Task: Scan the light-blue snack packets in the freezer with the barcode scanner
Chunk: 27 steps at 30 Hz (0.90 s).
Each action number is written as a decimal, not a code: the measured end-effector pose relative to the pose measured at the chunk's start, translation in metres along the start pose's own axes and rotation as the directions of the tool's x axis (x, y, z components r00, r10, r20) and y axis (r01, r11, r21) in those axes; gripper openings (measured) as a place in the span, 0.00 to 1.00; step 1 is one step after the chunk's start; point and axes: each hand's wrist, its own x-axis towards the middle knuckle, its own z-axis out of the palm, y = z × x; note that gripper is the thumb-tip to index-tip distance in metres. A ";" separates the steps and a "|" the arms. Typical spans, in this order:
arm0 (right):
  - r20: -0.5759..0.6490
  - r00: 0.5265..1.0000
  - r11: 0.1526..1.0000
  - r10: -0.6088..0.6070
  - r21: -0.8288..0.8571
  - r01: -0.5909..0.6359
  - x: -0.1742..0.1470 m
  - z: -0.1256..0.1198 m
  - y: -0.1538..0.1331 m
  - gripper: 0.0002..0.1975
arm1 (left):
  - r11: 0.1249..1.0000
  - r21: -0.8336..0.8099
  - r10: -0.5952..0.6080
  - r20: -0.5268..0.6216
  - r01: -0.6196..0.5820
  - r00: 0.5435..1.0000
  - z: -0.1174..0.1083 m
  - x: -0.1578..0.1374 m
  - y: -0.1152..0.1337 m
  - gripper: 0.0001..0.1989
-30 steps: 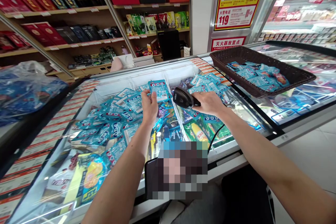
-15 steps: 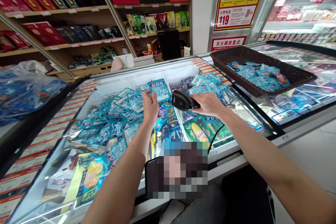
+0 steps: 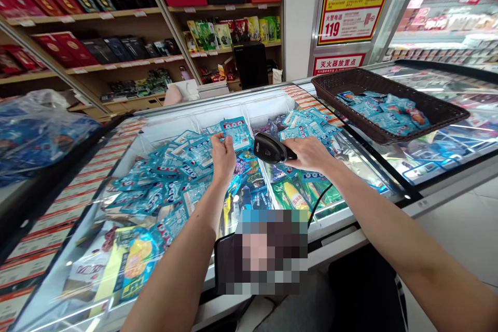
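Observation:
Between the thumb and fingers of my left hand (image 3: 223, 154) is a blue snack packet (image 3: 238, 134), held up with its barcode side showing. My right hand (image 3: 309, 154) is wrapped round the handle of a black barcode scanner (image 3: 269, 148), whose head points left at the packet from a short gap away. A black cable (image 3: 319, 202) hangs below that hand. Beneath both hands, a chest freezer (image 3: 229, 106) holds a heap of similar blue packets (image 3: 163, 179). Green corn-printed packets (image 3: 293, 194) lie under the scanner.
A brown woven basket (image 3: 447, 114) with blue packets stands on the freezer at right. A dark-framed device (image 3: 223, 264), partly blurred out, sits at the front edge. Plastic-wrapped goods (image 3: 42, 129) lie at left. Behind are shelves (image 3: 128, 13) of boxes and bottles.
Almost nothing differs. The scanner and the packet have shifted very slightly; both hands keep their hold.

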 end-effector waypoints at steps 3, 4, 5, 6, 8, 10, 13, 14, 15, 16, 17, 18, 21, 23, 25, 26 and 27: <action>-0.032 0.996 0.996 0.081 -0.034 -0.082 0.000 -0.001 0.002 0.19 | 0.999 0.015 0.038 -0.041 -0.037 0.998 0.000 -0.001 0.004 0.19; -0.042 0.992 0.992 0.118 -0.046 -0.120 0.000 -0.002 0.004 0.19 | 0.998 0.025 0.063 -0.060 -0.061 0.996 -0.001 -0.001 0.006 0.19; -0.056 0.986 0.986 0.156 -0.055 -0.159 0.000 -0.002 0.005 0.19 | 0.995 0.040 0.091 -0.076 -0.088 0.993 -0.002 -0.002 0.008 0.18; -0.072 0.979 0.979 0.191 -0.062 -0.196 0.000 -0.002 0.007 0.19 | 0.992 0.064 0.117 -0.091 -0.111 0.989 -0.003 -0.002 0.009 0.17; -0.111 0.962 0.963 0.251 -0.071 -0.259 0.000 -0.002 0.010 0.18 | 0.980 0.147 0.149 -0.124 -0.131 0.981 -0.005 -0.003 0.012 0.17; -0.149 0.943 0.947 0.298 -0.077 -0.311 0.000 -0.001 0.014 0.18 | 0.959 0.261 0.153 -0.158 -0.109 0.976 -0.009 -0.005 0.015 0.19; -0.170 0.926 0.932 0.338 -0.077 -0.354 0.000 0.001 0.016 0.17 | 0.913 0.394 0.182 -0.166 -0.104 0.969 -0.012 -0.009 0.021 0.23; -0.172 0.923 0.930 0.344 -0.077 -0.360 0.000 0.001 0.016 0.17 | 0.897 0.419 0.213 -0.136 -0.139 0.967 -0.012 -0.010 0.024 0.23; -0.172 0.922 0.928 0.346 -0.078 -0.363 0.001 0.001 0.016 0.17 | 0.880 0.432 0.257 -0.081 -0.198 0.963 -0.011 -0.011 0.026 0.22; -0.171 0.922 0.927 0.349 -0.079 -0.365 0.001 0.001 0.016 0.17 | 0.857 0.434 0.310 0.002 -0.280 0.951 -0.010 -0.012 0.028 0.21; -0.168 0.921 0.926 0.351 -0.082 -0.367 0.001 0.001 0.016 0.17 | 0.826 0.421 0.366 0.108 -0.376 0.924 -0.008 -0.013 0.029 0.20; -0.165 0.921 0.925 0.354 -0.085 -0.371 0.001 0.000 0.016 0.17 | 0.789 0.396 0.415 0.221 -0.470 0.882 -0.006 -0.014 0.029 0.19; -0.147 0.919 0.920 0.365 -0.093 -0.380 0.001 -0.002 0.015 0.18 | 0.701 0.338 0.467 0.449 -0.628 0.762 0.000 -0.016 0.027 0.16; -0.142 0.919 0.920 0.367 -0.092 -0.382 0.001 -0.003 0.014 0.18 | 0.692 0.384 0.440 0.448 -0.612 0.778 0.002 -0.016 0.022 0.16; -0.139 0.918 0.919 0.371 -0.088 -0.385 0.001 -0.004 0.014 0.18 | 0.692 0.453 0.414 0.390 -0.563 0.823 0.002 -0.017 0.019 0.16; -0.137 0.916 0.917 0.377 -0.087 -0.390 0.001 -0.004 0.014 0.18 | 0.688 0.478 0.410 0.364 -0.545 0.836 0.001 -0.017 0.018 0.16; -0.132 0.914 0.913 0.385 -0.089 -0.397 0.001 -0.004 0.014 0.18 | 0.683 0.496 0.411 0.345 -0.536 0.844 0.001 -0.017 0.018 0.16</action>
